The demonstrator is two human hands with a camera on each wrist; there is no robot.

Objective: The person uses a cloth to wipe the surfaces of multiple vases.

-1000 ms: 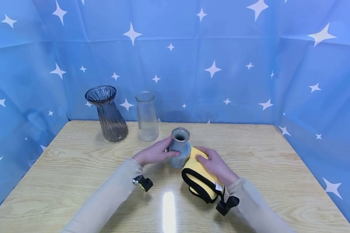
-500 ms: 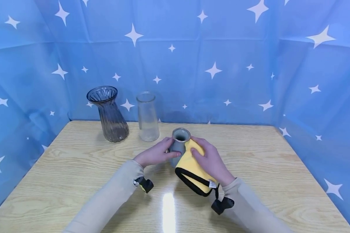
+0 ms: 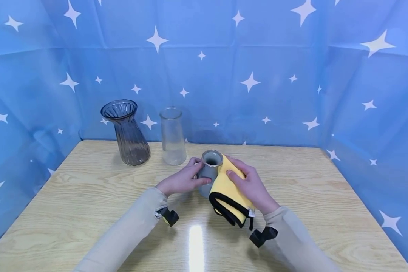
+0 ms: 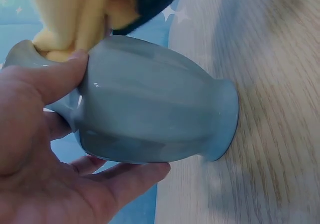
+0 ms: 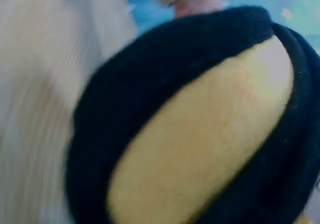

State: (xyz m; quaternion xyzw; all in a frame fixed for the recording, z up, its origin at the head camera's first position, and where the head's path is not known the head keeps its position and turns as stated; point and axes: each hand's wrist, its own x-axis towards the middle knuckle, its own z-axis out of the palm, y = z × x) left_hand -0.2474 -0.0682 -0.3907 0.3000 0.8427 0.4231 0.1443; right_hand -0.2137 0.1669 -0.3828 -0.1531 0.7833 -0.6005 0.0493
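Observation:
A small grey-blue glazed vase (image 3: 207, 173) stands upright on the table, its foot touching the wood in the left wrist view. Around its neck and side my left hand (image 3: 181, 181) grips it, thumb on the near side. My right hand (image 3: 253, 187) holds a folded yellow cloth (image 3: 228, 187) with black edging against the vase's right side, near the neck. In the left wrist view the cloth (image 4: 75, 14) presses on the vase (image 4: 150, 102) close to its rim. Black edging of the cloth (image 5: 200, 134) fills most of the right wrist view; the right fingertips are hidden behind it.
At the back left stand a dark ribbed glass vase (image 3: 130, 141) and a clear glass vase (image 3: 173, 141). The wooden table (image 3: 309, 211) meets a blue star-patterned curtain (image 3: 207, 94) behind and at both sides.
My right hand has moved the cloth up and left over the vase's right side, then slightly back right. My left hand has kept its grip, and the vase stays in place.

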